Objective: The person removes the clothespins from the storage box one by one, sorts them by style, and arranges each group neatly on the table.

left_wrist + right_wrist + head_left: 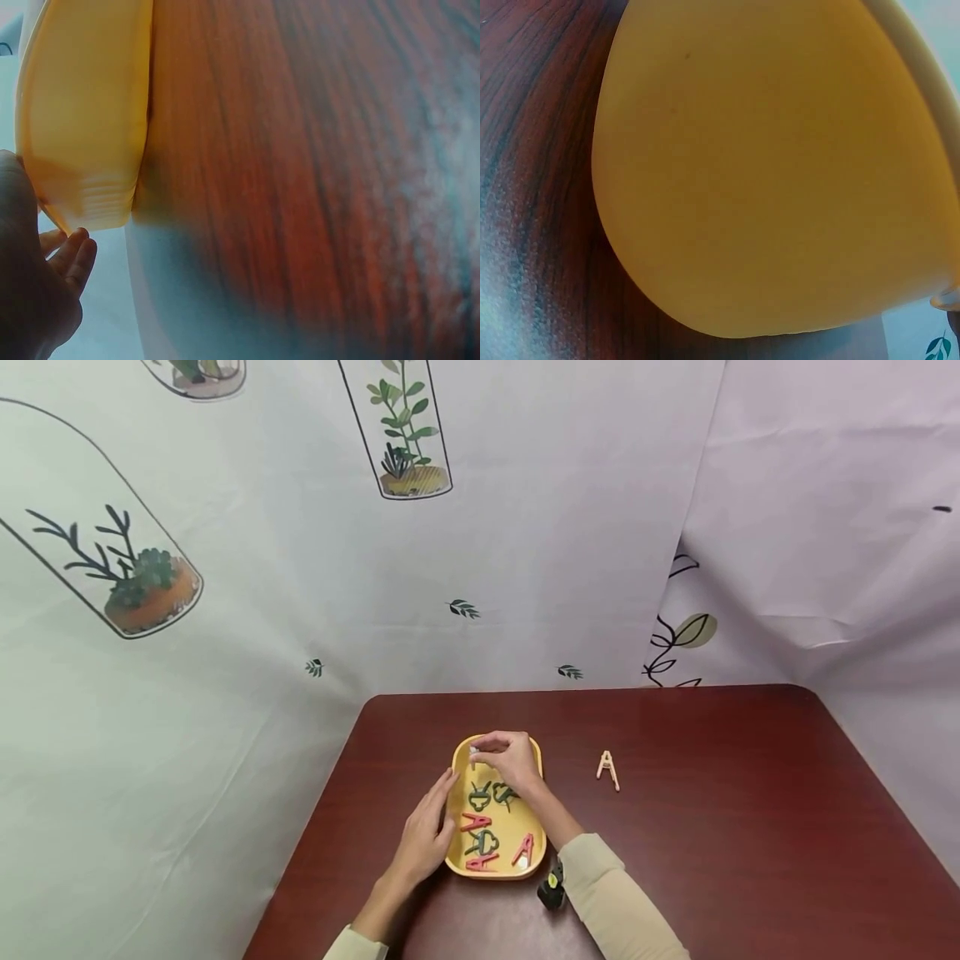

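Note:
A yellow tray (495, 873) holds several red clothespins (523, 850) and several dark green clips (480, 796) with rounded heads. My right hand (512, 760) reaches over its far end, and thumb and fingers pinch a small pale piece (473, 758); its kind cannot be told. Along the tray's left side, my left hand (426, 833) rests with fingers extended, fingertips right at the rim. The left wrist view has the left hand (52, 277) against the tray's outer wall (86, 120). Tray surface (772, 172) fills most of the right wrist view.
A beige clothespin (607, 770) lies on the dark red-brown table (712, 810), right of the tray. By the right sleeve (611, 881) is a black object (551, 892) with a yellow-green spot. A plant-printed white cloth (525, 568) hangs behind the table.

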Motion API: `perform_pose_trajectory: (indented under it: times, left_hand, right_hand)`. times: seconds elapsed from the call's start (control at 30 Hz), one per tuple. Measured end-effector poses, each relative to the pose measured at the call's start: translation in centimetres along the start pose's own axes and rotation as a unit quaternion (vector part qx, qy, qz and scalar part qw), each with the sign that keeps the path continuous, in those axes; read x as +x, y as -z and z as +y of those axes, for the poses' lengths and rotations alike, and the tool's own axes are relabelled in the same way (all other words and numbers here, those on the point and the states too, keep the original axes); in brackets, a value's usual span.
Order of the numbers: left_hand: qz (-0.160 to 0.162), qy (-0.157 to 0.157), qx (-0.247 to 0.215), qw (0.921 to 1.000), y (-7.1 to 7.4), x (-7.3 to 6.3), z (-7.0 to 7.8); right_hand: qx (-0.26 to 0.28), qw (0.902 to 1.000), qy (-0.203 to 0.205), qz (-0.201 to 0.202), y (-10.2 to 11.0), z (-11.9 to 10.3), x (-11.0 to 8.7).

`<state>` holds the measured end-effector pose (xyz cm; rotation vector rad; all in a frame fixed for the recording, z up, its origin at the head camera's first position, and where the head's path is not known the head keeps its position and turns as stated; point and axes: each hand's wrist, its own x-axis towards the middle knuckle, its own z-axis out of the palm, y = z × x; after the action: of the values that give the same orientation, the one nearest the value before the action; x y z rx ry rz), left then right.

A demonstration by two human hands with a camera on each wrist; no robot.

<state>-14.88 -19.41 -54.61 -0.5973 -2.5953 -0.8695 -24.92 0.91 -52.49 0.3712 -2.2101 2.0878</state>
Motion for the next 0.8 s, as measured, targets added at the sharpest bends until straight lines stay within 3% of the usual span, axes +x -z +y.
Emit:
perform_pose_trajectory:
  times: [0.33,0.57,0.8]
  left_hand:
    - [0.003,-0.008,0.007,0.9999,0.0,0.2,-0.2]
    - [0.009,-0.023,0.006,0.9997,0.0,0.9,-0.2]
    - [0.008,-0.022,0.011,0.9997,-0.1,0.3,-0.3]
  right_hand:
    - [0.015,0.9996,0.014,0.022,0.1,0.1,0.1]
    - [0.064,0.9968,0.025,0.041,0.7,-0.5,0.7]
    - [0.08,0.9943,0.054,0.047,1.5,-1.4,0.6]
